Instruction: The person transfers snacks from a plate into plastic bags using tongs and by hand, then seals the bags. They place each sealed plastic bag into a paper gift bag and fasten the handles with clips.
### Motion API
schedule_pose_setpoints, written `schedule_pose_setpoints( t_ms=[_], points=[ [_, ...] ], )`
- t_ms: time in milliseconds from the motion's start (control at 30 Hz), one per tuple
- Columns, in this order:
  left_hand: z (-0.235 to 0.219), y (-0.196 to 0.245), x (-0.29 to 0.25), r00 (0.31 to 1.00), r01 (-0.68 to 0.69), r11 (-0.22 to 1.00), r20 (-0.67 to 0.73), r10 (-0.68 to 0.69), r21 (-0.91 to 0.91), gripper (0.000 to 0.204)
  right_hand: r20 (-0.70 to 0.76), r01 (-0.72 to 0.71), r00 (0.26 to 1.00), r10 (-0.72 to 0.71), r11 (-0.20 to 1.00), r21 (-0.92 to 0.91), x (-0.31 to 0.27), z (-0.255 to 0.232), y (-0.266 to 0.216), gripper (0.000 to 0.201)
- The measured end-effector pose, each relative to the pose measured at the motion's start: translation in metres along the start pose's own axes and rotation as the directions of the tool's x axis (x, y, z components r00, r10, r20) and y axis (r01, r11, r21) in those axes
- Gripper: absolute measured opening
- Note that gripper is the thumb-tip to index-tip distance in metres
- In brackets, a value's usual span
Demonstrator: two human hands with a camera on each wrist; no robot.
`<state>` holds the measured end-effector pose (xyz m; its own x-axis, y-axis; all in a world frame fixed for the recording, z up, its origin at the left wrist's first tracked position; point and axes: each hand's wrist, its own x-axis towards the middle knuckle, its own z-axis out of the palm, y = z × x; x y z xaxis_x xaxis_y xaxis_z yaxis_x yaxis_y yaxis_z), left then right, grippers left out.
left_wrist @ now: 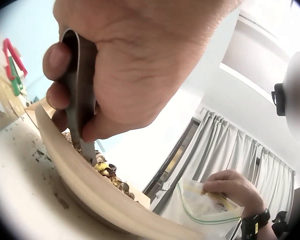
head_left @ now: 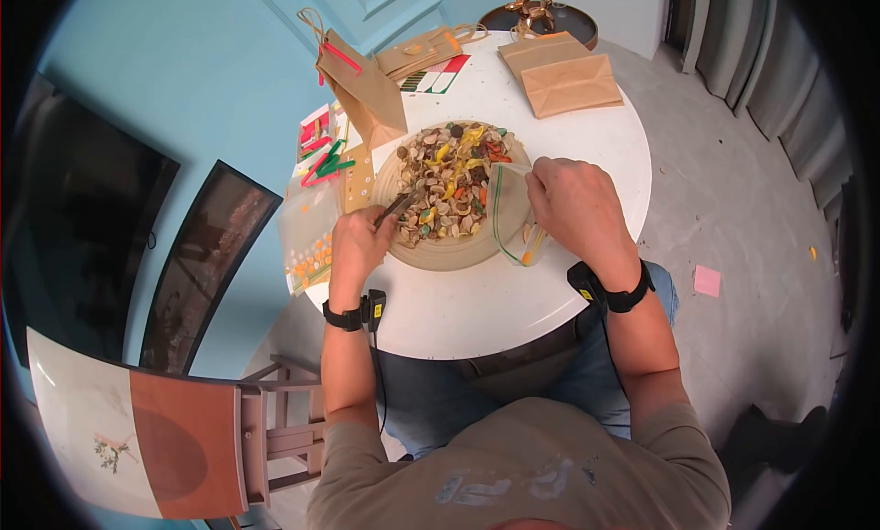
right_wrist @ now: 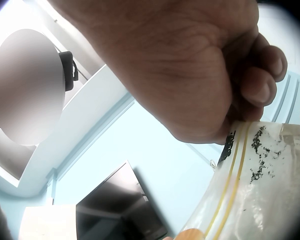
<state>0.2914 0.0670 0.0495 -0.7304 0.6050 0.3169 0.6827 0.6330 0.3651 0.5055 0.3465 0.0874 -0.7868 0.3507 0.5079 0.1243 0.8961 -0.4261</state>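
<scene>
My left hand grips a pair of metal tweezers. The tips point down into a heap of dried, shell-like bits in tan, yellow, orange and green. That heap fills a round beige plate on the white table. To the right, my right hand pinches a clear zip bag by its top edge, beside the plate's right rim. A few orange and yellow pieces show low inside the bag. In the right wrist view the bag's yellow zip lines run down from the fingertips.
A brown paper bag stands behind the plate, and another paper bag lies at the back right. Red and green strips lie at the left, above a clear bag with orange dots. The white table's round edge faces my lap.
</scene>
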Motion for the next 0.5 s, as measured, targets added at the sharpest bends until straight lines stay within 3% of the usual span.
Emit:
schedule_pose_setpoints(
  t_ms=[233,367,500],
  points=[
    [-0.015,0.014,-0.007,0.998,-0.031,0.999,-0.06,0.032,0.02,0.023,0.005,-0.005,1.0,0.005,1.0,0.005,0.0,0.0,0.0,0.022],
    [-0.033,0.042,-0.017,0.983,-0.124,0.992,-0.136,0.124,0.012,0.021,0.011,-0.021,1.0,0.021,1.0,-0.001,0.002,0.005,0.004,0.019],
    [-0.046,0.076,-0.033,0.99,-0.106,0.991,-0.102,0.098,-0.084,0.024,0.037,-0.057,0.998,0.058,0.998,-0.013,0.001,0.005,0.004,0.024]
  ],
)
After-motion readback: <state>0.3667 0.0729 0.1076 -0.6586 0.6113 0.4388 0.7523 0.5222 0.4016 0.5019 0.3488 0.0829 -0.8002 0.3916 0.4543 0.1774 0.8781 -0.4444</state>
